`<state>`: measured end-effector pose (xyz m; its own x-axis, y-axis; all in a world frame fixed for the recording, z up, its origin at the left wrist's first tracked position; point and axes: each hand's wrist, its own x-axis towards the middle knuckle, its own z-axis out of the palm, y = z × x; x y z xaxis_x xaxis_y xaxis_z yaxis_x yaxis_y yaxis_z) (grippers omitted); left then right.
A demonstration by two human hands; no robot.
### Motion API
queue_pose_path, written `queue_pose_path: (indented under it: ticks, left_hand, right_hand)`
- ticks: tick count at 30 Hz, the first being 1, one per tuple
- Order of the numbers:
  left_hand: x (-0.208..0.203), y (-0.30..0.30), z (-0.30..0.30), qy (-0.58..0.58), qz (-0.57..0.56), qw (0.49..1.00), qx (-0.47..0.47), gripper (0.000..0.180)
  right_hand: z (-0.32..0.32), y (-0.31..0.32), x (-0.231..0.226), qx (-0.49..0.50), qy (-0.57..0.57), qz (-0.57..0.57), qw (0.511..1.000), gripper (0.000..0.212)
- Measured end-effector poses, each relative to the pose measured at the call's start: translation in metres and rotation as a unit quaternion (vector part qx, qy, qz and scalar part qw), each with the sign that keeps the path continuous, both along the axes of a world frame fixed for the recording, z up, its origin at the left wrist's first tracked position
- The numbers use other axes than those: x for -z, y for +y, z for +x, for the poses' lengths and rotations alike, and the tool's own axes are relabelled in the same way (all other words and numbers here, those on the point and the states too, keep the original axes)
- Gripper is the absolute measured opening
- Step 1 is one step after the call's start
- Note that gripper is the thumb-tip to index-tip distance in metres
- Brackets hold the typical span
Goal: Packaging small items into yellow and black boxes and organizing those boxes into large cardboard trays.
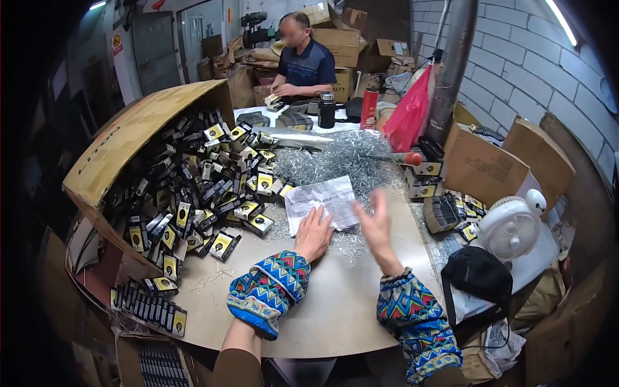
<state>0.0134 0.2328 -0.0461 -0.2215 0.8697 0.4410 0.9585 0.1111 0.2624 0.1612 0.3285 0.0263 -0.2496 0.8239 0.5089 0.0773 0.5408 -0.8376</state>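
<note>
A creased white printed sheet of paper [320,195] lies on the table in front of a heap of small silvery metal pieces [342,158], like nails or screws. My left hand [313,235] rests on the paper's lower edge with its fingers stretched out. Just right of the sheet, my right hand [375,227] is held up, slightly blurred, with thumb and fingers apart and nothing visible in it. Both forearms wear colourful patterned sleeve covers. Loose metal pieces are scattered beneath and around the paper. Left of it spill many small black-and-yellow boxes [222,244].
A large cardboard carton [145,119] lies tipped at the left, with a row of boxes [149,309] by it. A white fan [511,231] and black cap [477,276] are at right. Across the table, a person [303,61] handles a small box behind a dark bottle [327,111].
</note>
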Motion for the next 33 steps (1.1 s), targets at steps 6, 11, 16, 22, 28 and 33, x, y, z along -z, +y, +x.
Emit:
queue_pose_path:
  ticks: [6,11,16,22,28,33]
  left_hand:
    - [-0.035,0.000,-0.024,0.037,-0.101,0.994,-0.008,0.060]
    - [-0.046,-0.038,-0.044,0.074,-0.192,0.978,-0.043,0.078]
    - [-0.056,-0.066,-0.041,0.016,-0.210,0.975,-0.064,0.075]
    - [-0.034,-0.081,-0.029,0.064,0.011,0.995,-0.072,0.058]
    - [-0.047,-0.093,-0.047,-0.433,0.261,0.830,-0.234,0.047]
    - [-0.096,-0.104,-0.036,-0.498,0.475,0.686,-0.236,0.051]
  right_hand:
    - [-0.014,0.094,-0.080,0.055,0.215,0.030,0.974,0.045]
    - [-0.025,0.062,-0.076,-0.094,0.160,0.167,0.968,0.021]
    - [-0.001,0.009,-0.098,-0.085,0.247,0.228,0.938,0.024]
    - [0.021,-0.017,-0.146,-0.122,0.383,0.229,0.887,0.027]
    - [0.035,-0.039,-0.217,-0.140,0.459,0.240,0.844,0.048]
    - [0.080,-0.048,-0.266,-0.167,0.463,0.267,0.829,0.049]
